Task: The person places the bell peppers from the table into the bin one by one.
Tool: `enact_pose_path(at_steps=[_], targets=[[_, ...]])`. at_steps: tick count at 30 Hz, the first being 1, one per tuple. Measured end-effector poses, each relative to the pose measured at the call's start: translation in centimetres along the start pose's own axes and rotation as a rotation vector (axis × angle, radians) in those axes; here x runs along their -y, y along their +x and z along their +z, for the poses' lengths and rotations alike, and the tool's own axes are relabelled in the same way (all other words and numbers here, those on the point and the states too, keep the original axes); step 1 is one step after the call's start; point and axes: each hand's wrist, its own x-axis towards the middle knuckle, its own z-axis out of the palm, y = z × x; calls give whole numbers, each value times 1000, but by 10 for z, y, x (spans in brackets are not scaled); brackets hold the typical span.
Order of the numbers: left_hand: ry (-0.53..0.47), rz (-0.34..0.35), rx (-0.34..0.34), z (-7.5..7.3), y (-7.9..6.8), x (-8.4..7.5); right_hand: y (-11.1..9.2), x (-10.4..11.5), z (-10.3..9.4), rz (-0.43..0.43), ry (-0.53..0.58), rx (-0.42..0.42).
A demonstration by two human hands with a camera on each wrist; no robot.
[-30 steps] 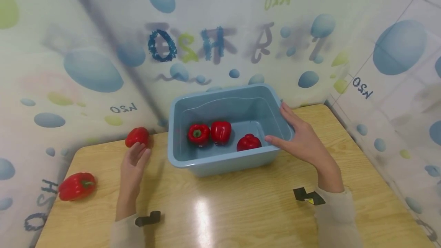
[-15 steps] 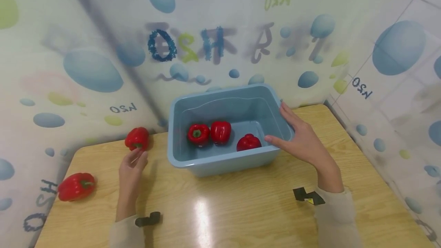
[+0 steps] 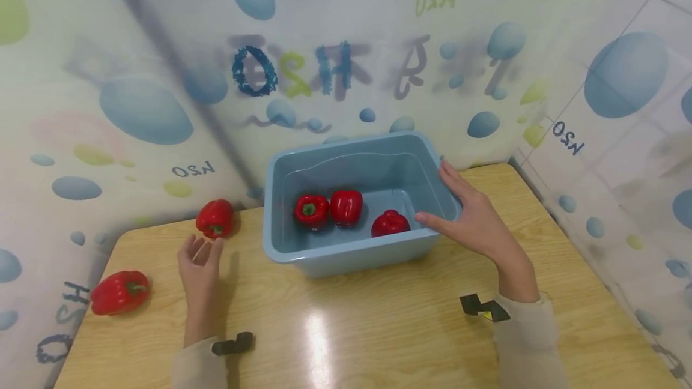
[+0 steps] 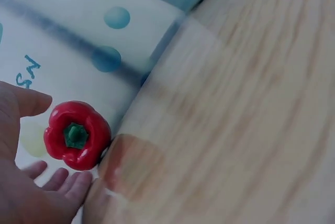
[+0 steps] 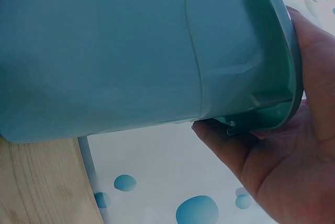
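On the table's back left, a red bell pepper (image 3: 215,218) lies with its green stem toward me. My left hand (image 3: 200,266) is just in front of it, fingers spread and nothing held. In the left wrist view the thumb and fingertips lie either side of that pepper (image 4: 78,135), apart from it. My right hand (image 3: 476,215) holds the right end of a blue plastic bin (image 3: 357,251), thumb over the near rim and fingers along the side. The right wrist view shows this hand (image 5: 293,156) at the bin's lip (image 5: 296,72). Three red bell peppers (image 3: 346,207) lie inside.
Another red bell pepper (image 3: 120,293) lies on its side at the table's left edge. A patterned sheet (image 3: 346,29) stands behind the wooden table (image 3: 378,329) and along its sides. The bin stands near the back edge.
My left hand has drawn back toward me from the back-left pepper, and its fingers have spread. That pepper now sits with its stem facing me. The right hand and bin stay put.
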Motion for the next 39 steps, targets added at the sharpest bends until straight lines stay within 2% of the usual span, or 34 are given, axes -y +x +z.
enact_pose_path(at_steps=[3,6,13,16,22,25,28,34,39], targets=[[-41,72,-42,3,6,9,1,0,0,-1,-4,-1],[-62,124,-55,5,8,12,0,0,0,1,-8,-1],[16,281,-84,10,0,2,-1,2,-1,11,-17,-2],[24,320,-97,12,3,3,0,2,0,6,-16,-5],[87,330,-107,13,22,16,0,2,0,6,-18,-6],[124,326,-110,13,30,17,0,3,0,8,-12,-3],[122,352,-111,14,36,16,0,4,-1,6,-7,-2],[73,366,-99,18,41,15,0,2,0,-4,-18,2],[95,350,-78,20,46,16,1,1,0,-7,-20,2]])
